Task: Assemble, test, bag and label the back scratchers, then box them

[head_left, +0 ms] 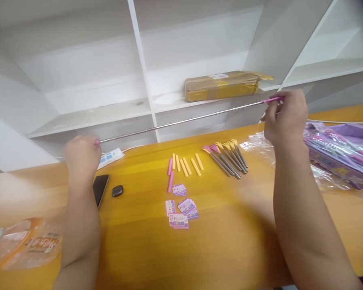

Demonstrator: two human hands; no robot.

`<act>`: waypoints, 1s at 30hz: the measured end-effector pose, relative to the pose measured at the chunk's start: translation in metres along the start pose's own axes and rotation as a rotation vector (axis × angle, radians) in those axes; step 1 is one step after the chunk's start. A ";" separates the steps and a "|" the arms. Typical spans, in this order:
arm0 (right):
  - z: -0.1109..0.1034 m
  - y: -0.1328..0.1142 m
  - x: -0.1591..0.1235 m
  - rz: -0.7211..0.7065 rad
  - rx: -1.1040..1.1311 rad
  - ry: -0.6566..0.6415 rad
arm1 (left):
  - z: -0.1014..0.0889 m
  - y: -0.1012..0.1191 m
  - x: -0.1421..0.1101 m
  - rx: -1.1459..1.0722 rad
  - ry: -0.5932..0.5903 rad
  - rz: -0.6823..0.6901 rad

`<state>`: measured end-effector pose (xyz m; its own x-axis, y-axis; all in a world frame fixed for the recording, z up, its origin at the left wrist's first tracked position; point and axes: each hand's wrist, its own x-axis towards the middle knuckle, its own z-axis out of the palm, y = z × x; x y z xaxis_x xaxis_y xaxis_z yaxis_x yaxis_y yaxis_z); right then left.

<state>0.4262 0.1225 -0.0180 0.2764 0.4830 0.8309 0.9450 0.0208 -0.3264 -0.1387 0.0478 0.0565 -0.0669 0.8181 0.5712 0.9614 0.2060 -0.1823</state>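
A telescopic back scratcher (181,121), drawn out long, stretches between my two hands above the table. My left hand (82,153), somewhat blurred, is closed around its pink end at the left. My right hand (286,117) pinches the pink end at the right; the fingers cover most of that tip. Below the rod lie several collapsed scratcher rods (230,161) with yellow or pink claw heads. Loose yellow handle sleeves (185,166) and two pink sleeves (170,182) are left of them. Small printed cards (178,220) lie in overlapping piles nearer to me.
A taped cardboard parcel (220,86) rests on the white shelf behind. At right are a purple box (339,169) and clear plastic bags (260,145). Leftward lie a phone (101,187), a black case (117,191), a power strip (111,158) and a plastic bottle (27,243).
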 end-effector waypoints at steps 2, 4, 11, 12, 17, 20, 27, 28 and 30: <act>0.001 0.001 0.000 0.039 0.084 0.028 | 0.001 -0.001 0.000 0.007 -0.009 -0.025; 0.002 0.004 0.000 0.054 0.165 0.045 | 0.001 -0.003 0.001 0.006 -0.018 -0.041; 0.003 0.003 0.006 0.080 0.482 -0.012 | 0.003 -0.012 0.002 0.022 -0.064 -0.032; 0.001 0.002 0.007 0.074 0.484 -0.012 | 0.003 -0.014 0.002 0.029 -0.067 -0.023; -0.017 0.003 0.011 0.000 0.301 -0.034 | 0.003 -0.017 0.004 0.078 -0.085 -0.038; -0.026 0.003 0.010 -0.097 0.166 -0.015 | 0.004 -0.016 0.005 0.094 -0.127 -0.019; -0.035 -0.003 0.010 -0.148 -0.056 -0.067 | 0.004 -0.014 0.003 0.083 -0.110 0.044; -0.034 -0.003 0.010 -0.158 -0.056 -0.079 | 0.004 -0.014 0.002 0.075 -0.103 0.039; -0.032 -0.004 0.010 -0.180 -0.047 -0.080 | 0.004 -0.013 0.002 0.059 -0.088 0.023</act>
<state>0.4306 0.0989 0.0058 0.0891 0.5428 0.8351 0.9856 0.0731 -0.1527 -0.1522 0.0484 0.0569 -0.0704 0.8664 0.4944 0.9459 0.2154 -0.2427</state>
